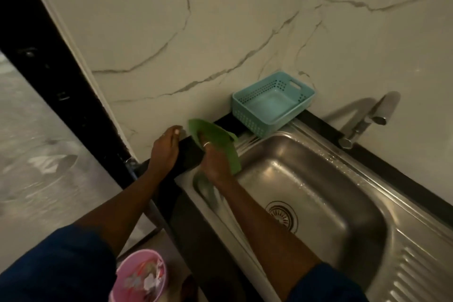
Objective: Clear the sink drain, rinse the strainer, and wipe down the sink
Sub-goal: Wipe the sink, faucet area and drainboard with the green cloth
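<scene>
White marble wall (220, 32) with grey veins fills most of the view, and below it we see a black counter (188, 154) that carries a steel sink (343, 179). We look down on the sink at an angle. Its basin is wet and shiny, and the round strainer (282, 216) sits in the drain at the bottom, partly hidden behind the right forearm. Our left hand (164, 152) lies flat on the black counter near the wall, with the fingers together and stretched forward; it holds nothing. Our right hand (213, 159) is at the far left corner of the sink rim and holds a green cloth (215, 137). The fingers are closed on the cloth, and one finger wears a ring (206, 144). Part of the cloth stands up over the fingers and part hangs down toward the basin. We cannot tell if the cloth touches the rim, because the picture is a little blurred there. Behind the sink, against the wall, a light blue basket (252, 117) stands with one edge over the sink rim. A steel tap (367, 120) rises at the right, well apart from the hands. On the floor at the lower left we see a pink bucket (139, 277), and both arms have dark blue sleeves (61, 265).
</scene>
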